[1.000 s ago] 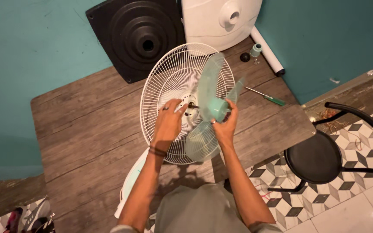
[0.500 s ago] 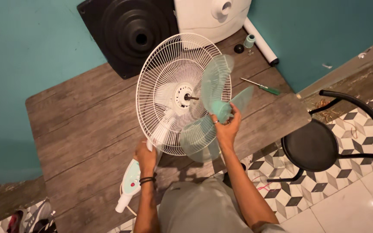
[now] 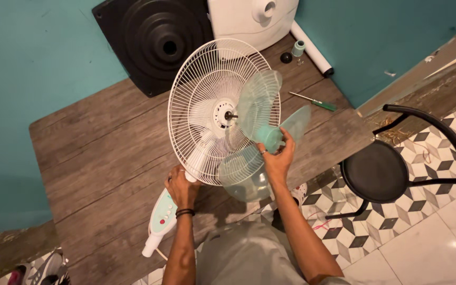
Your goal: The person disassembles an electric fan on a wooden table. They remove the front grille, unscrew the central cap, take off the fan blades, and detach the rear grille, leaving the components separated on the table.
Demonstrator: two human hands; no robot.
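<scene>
A white wire fan guard [image 3: 196, 92] stands tilted on the wooden table [image 3: 96, 148], with the motor shaft [image 3: 231, 114] poking out of its white centre. My right hand [image 3: 276, 158] grips the hub of a translucent green fan blade [image 3: 257, 105], held just in front of the guard and a little right of the shaft. My left hand [image 3: 180, 187] clasps the fan's white neck below the guard, above the pale green control panel [image 3: 162, 216].
A black square base [image 3: 157, 42] and a white housing [image 3: 249, 18] lean on the teal wall. A white tube [image 3: 312, 50], small caps [image 3: 291, 53] and a green-handled screwdriver [image 3: 315, 101] lie at the table's back right. A black stool [image 3: 381, 174] stands to the right.
My left hand left the guard's centre and dropped to the fan's neck. The blade came away from the shaft to the right, then edged back toward it.
</scene>
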